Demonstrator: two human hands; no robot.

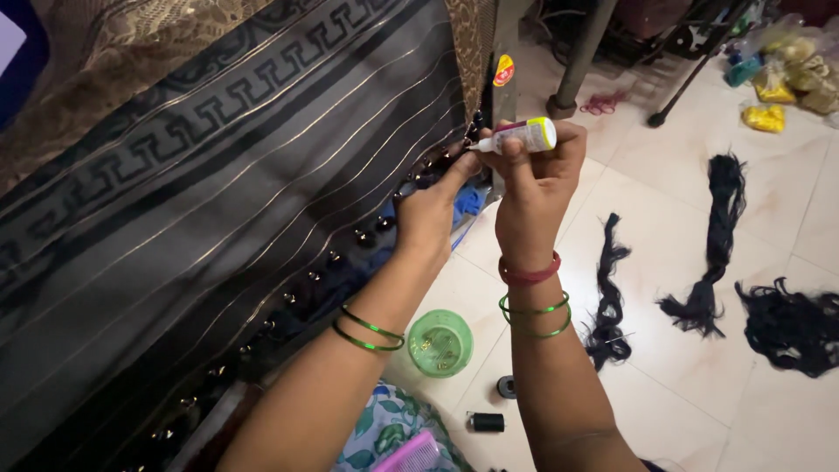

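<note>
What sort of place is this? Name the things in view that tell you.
Probably a home craft workspace: dark fabric stretched on a frame, a glue tube in the right hand, and black thread bundles on the tiled floor.

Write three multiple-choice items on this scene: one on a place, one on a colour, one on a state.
1. Where does the green round container sit?
A. on the tiled floor between the forearms
B. on the dark fabric
C. in the left hand

2. What colour is the cap of the small glue tube?
A. red
B. yellow-green
C. black

3. What is the right hand doing?
A. lying flat on the floor
B. gripping the glue tube, nozzle toward the fabric edge
C. holding a comb

Answers: 1 A, it rests on the pale tiles below the hands. 2 B, the tube's wide end is yellow-green. 3 B, its fingers wrap the tube while the left hand pinches the dark fabric edge.
</note>
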